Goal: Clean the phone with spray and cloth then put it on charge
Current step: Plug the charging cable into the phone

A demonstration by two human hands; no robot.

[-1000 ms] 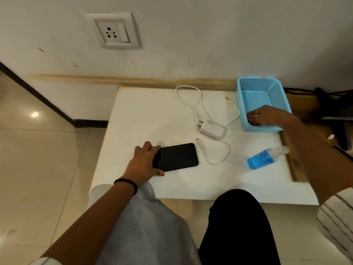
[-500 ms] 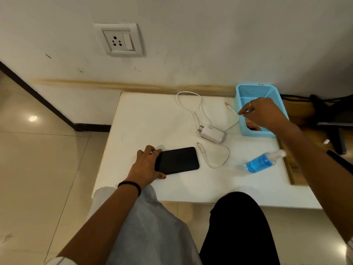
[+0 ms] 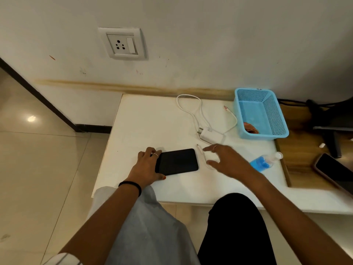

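The black phone (image 3: 176, 162) lies flat on the white table (image 3: 152, 121), its left end gripped by the left hand (image 3: 147, 167). Just right of the phone the right hand (image 3: 227, 161) hovers spread wide, empty, over the charger cable (image 3: 200, 150); a blue spray bottle (image 3: 260, 163) lies farther right

Black phone (image 3: 176, 162), blue basket (image 3: 261, 113), white charger (image 3: 210, 135), blue-filled spray bottle (image 3: 264, 161).

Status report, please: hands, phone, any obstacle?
Left hand grips phone, flat on table. Right hand open, empty, above cable. Spray lying down; cloth in basket.
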